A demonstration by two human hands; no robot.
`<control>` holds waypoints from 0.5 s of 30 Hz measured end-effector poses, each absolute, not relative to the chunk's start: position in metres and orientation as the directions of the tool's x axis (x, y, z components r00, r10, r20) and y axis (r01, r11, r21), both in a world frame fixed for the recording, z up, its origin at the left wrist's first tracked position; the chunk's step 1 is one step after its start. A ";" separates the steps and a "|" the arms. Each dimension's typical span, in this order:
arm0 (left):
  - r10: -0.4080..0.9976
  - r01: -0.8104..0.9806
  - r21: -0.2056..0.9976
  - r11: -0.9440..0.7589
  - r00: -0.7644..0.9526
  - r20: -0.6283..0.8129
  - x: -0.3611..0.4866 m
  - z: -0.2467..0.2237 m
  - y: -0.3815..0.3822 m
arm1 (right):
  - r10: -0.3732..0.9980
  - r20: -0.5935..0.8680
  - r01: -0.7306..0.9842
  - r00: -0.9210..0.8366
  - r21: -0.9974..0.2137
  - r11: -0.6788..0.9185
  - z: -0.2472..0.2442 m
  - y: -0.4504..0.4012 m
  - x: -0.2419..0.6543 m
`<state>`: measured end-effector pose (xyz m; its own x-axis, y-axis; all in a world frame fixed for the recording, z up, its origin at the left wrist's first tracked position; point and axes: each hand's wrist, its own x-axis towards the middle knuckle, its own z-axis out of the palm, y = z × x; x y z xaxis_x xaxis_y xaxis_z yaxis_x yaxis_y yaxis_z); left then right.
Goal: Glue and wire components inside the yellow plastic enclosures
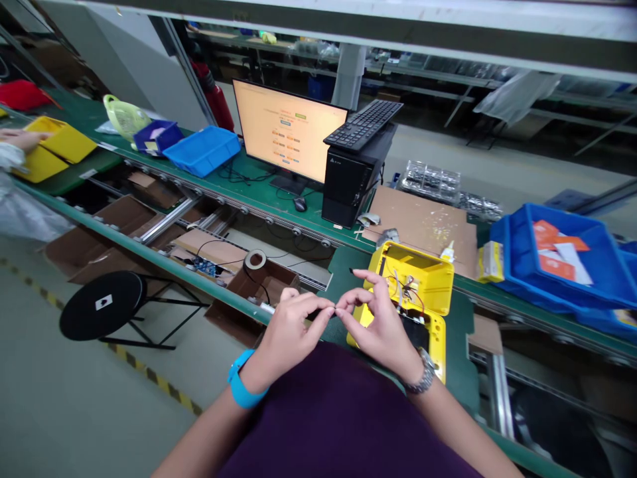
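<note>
At the far left, a co-worker's hand [24, 139] is reaching over yellow bins [64, 139]. Further right, a blue tray [204, 151] is lying on the green worktop [343, 262], and a monitor [291, 133] is standing with its lit screen facing your side, presumably for easy reading. Your left hand [288, 332] is pinching thumb and index finger together, its fingertips meeting those of your right hand; a keyboard [365, 126] is resting on the computer tower [343, 189], probably saving surface space. Your right hand [381, 332] is likewise bringing thumb and index finger together, the other fingers spreading clear, perhaps to keep the contact point in view. Something small and dark seems to be showing between the fingertips, but you are offering too little of it to tell what it is or which hand is bearing it. Just beside the right hand, a yellow case [438, 335] is lying open on the worktop, its lid [440, 285] folding back and exposing wires [409, 289], likely for access. Blue bins [617, 265] are standing at the far right, the upper one holding orange and white papers [567, 255].
</note>
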<state>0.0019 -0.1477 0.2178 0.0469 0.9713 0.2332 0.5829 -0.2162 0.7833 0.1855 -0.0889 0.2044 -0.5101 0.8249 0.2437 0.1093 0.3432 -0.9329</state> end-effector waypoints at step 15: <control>0.817 0.270 0.952 0.144 -0.576 0.040 -0.122 0.035 -0.162 | 0.894 0.326 -0.012 -0.306 -0.941 0.339 0.173 -0.094 0.202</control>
<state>-0.1225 -0.1622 0.0352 -0.5756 0.8167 0.0399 0.2700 0.1437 0.9521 0.2024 -0.0939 0.1734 -0.3061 0.8944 0.3261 -0.0124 0.3388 -0.9408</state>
